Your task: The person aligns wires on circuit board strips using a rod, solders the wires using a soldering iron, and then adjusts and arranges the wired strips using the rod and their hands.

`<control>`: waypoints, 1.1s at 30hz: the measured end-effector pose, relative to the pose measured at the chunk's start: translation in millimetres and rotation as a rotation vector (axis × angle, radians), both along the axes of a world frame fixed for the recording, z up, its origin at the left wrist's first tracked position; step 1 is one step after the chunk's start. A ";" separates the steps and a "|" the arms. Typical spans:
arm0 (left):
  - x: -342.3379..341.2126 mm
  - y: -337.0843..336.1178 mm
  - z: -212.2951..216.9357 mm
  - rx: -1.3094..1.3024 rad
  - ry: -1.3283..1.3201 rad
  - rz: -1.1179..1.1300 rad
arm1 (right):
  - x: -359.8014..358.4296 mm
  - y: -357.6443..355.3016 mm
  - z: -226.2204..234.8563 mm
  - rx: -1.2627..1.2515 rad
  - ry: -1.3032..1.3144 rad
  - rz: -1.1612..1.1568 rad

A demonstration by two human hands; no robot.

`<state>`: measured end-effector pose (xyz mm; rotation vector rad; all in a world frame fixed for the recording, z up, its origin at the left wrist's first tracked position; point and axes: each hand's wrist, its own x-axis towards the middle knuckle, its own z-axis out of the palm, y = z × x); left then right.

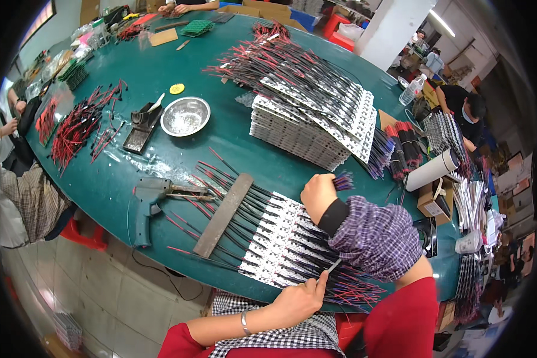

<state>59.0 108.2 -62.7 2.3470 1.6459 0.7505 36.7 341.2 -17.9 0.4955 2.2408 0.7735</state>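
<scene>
White boards in a panel (274,238) lie on the green table in front of me, with rows of black and red wires leaving both sides. My left hand (298,303) is closed on a thin pale stick-like tool (335,265), its tip over the wires at the panel's near right. My right hand (318,194) is closed above the panel's far right corner; a bundle of dark wires (343,181) sticks out of the fist. Across the left-hand wires rests a flat grey metal bar (224,215). Beside it lies a teal soldering gun (148,206).
Behind the panel rises a tall stack of wired white boards (304,125). A metal bowl (185,116), a black tray (140,131) and loose red-black wires (80,128) lie left. At right stand a white roll (432,170) and a cardboard box (434,200). Other people sit around the table.
</scene>
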 end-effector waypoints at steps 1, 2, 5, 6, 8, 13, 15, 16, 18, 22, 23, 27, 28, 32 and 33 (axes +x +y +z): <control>-4.2 -1.7 3.7 -0.047 -0.049 0.007 | 1.0 -0.2 5.5 -0.018 0.207 -0.013; -8.8 -3.5 7.9 -0.094 -0.097 0.014 | 1.2 2.5 9.6 -0.042 0.347 -0.008; -36.7 -12.5 31.3 -0.198 -0.251 -0.038 | 13.1 5.4 0.5 0.004 0.882 -0.017; -49.0 -18.0 39.9 -0.250 -0.276 -0.036 | 16.3 2.0 1.1 -0.002 0.965 -0.046; -82.4 -32.2 44.5 -0.263 -0.372 -0.080 | 19.7 -8.9 -9.2 -0.071 1.071 -0.104; -159.9 -83.4 67.7 -0.383 -0.301 -0.019 | 49.2 -8.8 -37.3 -0.152 1.197 -0.140; -177.4 -97.6 70.8 -0.356 -0.568 0.136 | 54.8 -12.0 -40.6 -0.256 1.189 -0.175; -174.7 -95.3 73.7 -0.363 -0.566 0.147 | 52.7 -12.9 -41.4 -0.270 1.190 -0.175; -165.4 -79.6 79.4 -0.211 -0.678 0.536 | 50.1 -14.6 -39.9 -0.274 1.162 -0.024; -139.2 -21.0 46.6 -0.022 -0.416 0.663 | 51.7 -14.6 -38.1 -0.359 1.279 0.038; -133.3 -10.4 33.9 0.007 -0.253 0.694 | 55.3 -16.5 -39.2 -0.364 1.276 0.039; -120.3 2.5 31.8 -0.141 -0.036 0.692 | 64.3 -22.8 -34.2 -0.552 1.418 0.026; -120.9 4.0 36.0 -0.149 -0.039 0.691 | 66.5 -22.3 -32.6 -0.556 1.420 0.034; -142.8 -2.5 51.3 0.072 -0.170 0.770 | 70.8 -21.1 -31.1 -0.570 1.420 0.024; -154.1 -8.0 54.8 0.102 -0.150 0.885 | 71.9 -20.7 -30.1 -0.567 1.414 0.023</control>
